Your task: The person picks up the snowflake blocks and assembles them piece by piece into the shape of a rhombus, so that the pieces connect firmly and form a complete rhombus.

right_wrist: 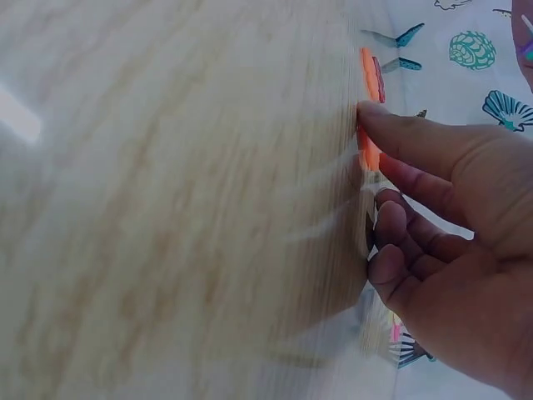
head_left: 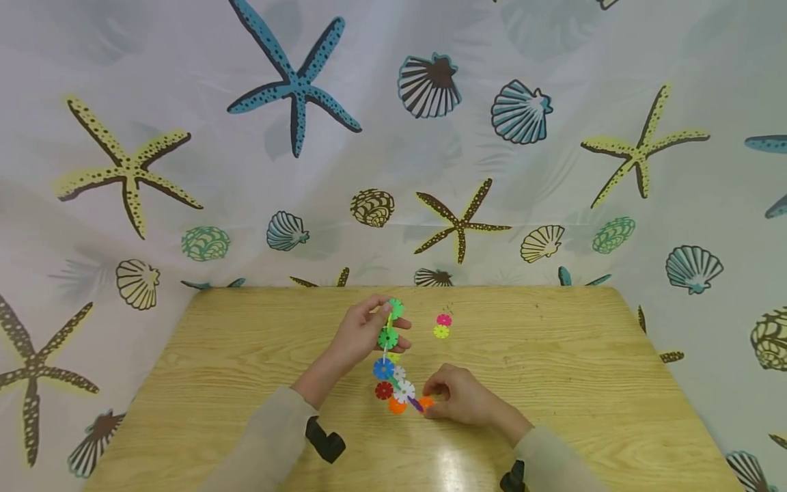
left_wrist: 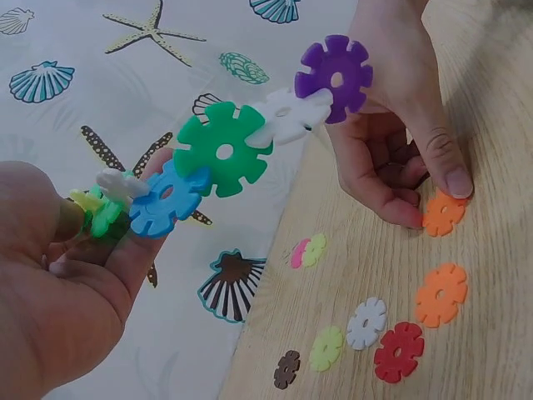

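My left hand (head_left: pixel 356 336) is raised over the table and holds one end of a chain of notched plastic flower discs. In the left wrist view the chain runs from small green and white pieces at the fingers through a blue disc (left_wrist: pixel 148 218), a green disc (left_wrist: pixel 200 158) and a white disc (left_wrist: pixel 291 127) to a purple disc (left_wrist: pixel 316 82) at its free end. My right hand (head_left: pixel 466 396) is low at the tabletop, thumb and forefinger pinching a loose orange disc (left_wrist: pixel 435 218). That orange disc is apart from the chain in the left wrist view.
Loose on the wooden table (head_left: pixel 553 355) lie another orange disc (left_wrist: pixel 427 307), a red disc (left_wrist: pixel 387 367), a white disc (left_wrist: pixel 356 335), a yellow disc (left_wrist: pixel 319 360) and a brown disc (left_wrist: pixel 281 379). Farther back are a pink disc (head_left: pixel 444 316) and a yellow-green one. A patterned curtain (head_left: pixel 381 157) hangs behind.
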{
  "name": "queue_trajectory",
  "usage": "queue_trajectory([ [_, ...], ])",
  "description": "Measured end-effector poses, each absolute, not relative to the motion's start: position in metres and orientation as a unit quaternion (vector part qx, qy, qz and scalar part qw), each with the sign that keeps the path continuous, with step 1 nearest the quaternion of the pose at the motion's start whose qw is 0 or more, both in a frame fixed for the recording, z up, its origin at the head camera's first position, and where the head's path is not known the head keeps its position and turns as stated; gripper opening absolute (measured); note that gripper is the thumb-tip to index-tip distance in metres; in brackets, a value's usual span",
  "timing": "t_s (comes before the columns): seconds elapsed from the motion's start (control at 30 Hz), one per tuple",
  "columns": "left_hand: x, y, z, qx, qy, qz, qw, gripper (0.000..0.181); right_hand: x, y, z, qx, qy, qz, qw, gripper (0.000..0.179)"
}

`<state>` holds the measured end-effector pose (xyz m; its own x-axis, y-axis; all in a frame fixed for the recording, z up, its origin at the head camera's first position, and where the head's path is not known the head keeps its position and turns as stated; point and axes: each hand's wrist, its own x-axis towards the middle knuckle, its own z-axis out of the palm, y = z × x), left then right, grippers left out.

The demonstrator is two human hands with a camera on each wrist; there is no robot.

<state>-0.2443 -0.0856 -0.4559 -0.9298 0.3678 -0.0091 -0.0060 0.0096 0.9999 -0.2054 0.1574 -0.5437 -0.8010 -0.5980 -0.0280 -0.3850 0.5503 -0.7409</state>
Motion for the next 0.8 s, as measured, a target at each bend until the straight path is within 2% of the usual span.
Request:
queue_trajectory([
  [0.37, -0.245, -0.090, -0.459, 0.146, 0.677, 0.705, 0.153, 0.033, -0.210, 0.157, -0.541, -0.249, 0.856, -0.424, 0.157, 0.014],
  [0.53, -0.244, -0.091, -0.458, 0.149, 0.676, 0.705, 0.154, 0.035, -0.214, 0.159, -0.528, -0.232, 0.849, -0.458, 0.122, 0.011],
  [0.8, -0.243, -0.092, -0.456, 0.141, 0.690, 0.699, 0.123, 0.035, -0.224, 0.154, -0.487, -0.182, 0.808, -0.558, 0.056, 0.014],
])
